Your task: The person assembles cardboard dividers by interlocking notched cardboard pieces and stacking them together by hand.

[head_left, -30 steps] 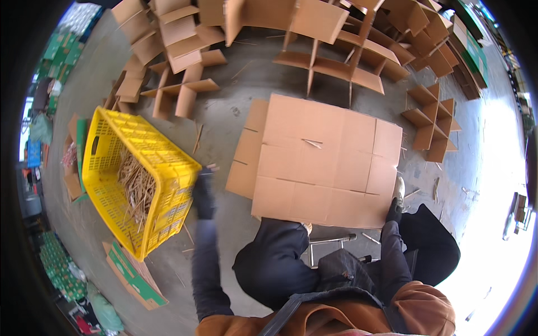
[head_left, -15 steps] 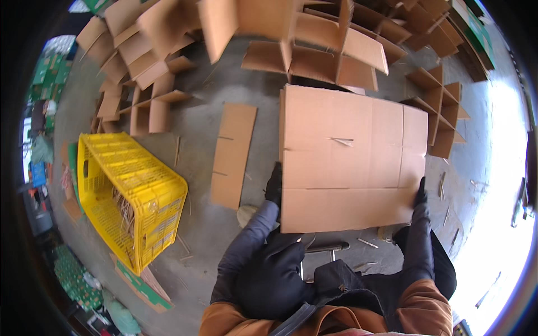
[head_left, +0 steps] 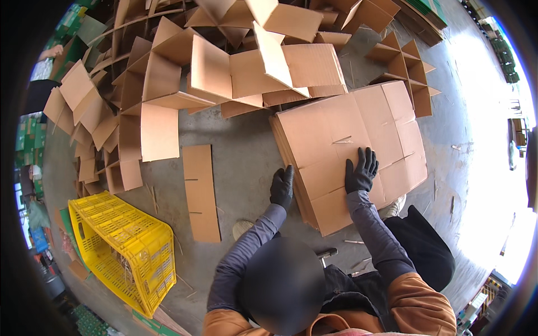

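A stack of flat, creased cardboard sheets [head_left: 328, 162] lies at a slant in front of me, with a small torn slit in its top sheet. My right hand [head_left: 361, 171], in a black glove, rests on the top sheet with its fingers spread. At the stack's left edge is my left hand [head_left: 282, 187], also gloved; its fingers point up and hold nothing, and I cannot tell whether it touches the edge. Left of that hand, a single slotted cardboard strip [head_left: 202, 193] lies flat on the floor.
Assembled cardboard dividers [head_left: 162, 84] crowd the far side and far left. Another divider [head_left: 404, 70] stands beyond the stack at right. A yellow plastic crate [head_left: 126, 241] lies on its side at left with scraps inside. Slivers litter the concrete floor [head_left: 241, 145].
The stack has turned counterclockwise from nearly square to slanted. My right hand has moved from its right edge onto the top; my left hand has come slightly away from the left side.
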Demonstrator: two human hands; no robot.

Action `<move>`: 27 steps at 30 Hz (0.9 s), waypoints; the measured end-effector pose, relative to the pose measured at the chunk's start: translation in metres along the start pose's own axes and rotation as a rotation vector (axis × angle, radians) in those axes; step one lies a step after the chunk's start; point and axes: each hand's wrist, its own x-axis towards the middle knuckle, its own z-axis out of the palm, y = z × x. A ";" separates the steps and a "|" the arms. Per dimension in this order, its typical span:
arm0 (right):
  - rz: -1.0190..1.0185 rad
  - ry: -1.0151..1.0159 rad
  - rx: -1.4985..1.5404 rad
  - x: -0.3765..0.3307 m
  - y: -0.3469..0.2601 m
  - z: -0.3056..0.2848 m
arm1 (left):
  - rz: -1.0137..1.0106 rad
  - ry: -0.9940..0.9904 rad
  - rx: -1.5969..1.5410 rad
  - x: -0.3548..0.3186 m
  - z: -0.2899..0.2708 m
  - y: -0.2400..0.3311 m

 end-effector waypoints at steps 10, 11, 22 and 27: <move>0.058 0.017 0.246 -0.004 0.000 0.010 | -0.283 0.000 0.159 -0.024 0.039 0.056; 0.061 0.017 0.261 -0.003 0.004 0.011 | -0.245 -0.014 0.119 -0.034 0.038 0.066; -0.059 0.029 0.395 -0.001 0.024 -0.016 | -0.146 0.178 -0.010 -0.056 0.050 0.039; -0.263 0.171 0.354 0.002 0.043 -0.024 | -0.169 0.252 -0.046 -0.056 0.040 0.032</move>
